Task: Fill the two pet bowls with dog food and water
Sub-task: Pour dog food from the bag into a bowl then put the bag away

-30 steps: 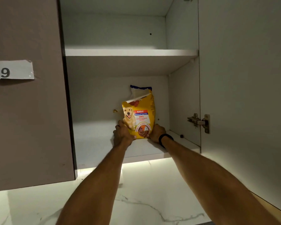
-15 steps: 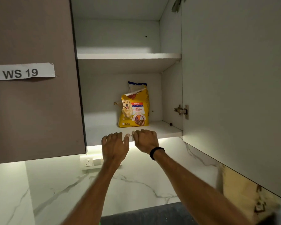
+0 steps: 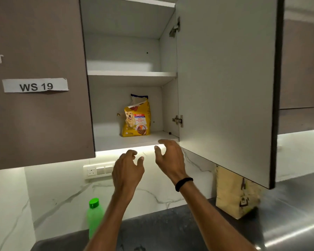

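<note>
A yellow dog food bag with a dog picture stands upright on the lower shelf of an open wall cabinet, its top folded open. My left hand hangs below the shelf edge, fingers apart, holding nothing. My right hand, with a black band on the wrist, is beside it near the shelf's front edge, fingers spread and empty. A green bottle with a green cap stands on the counter below, partly behind my left forearm. No pet bowls are in view.
The cabinet door stands open to the right, reaching toward me. A closed brown door labelled WS 19 is on the left. A brown paper bag sits on the dark counter under the open door. A socket strip is on the marble wall.
Both hands let go of the dog food bag and drew back and down below the shelf edge. The view has tilted down and back, showing the counter and green bottle.
</note>
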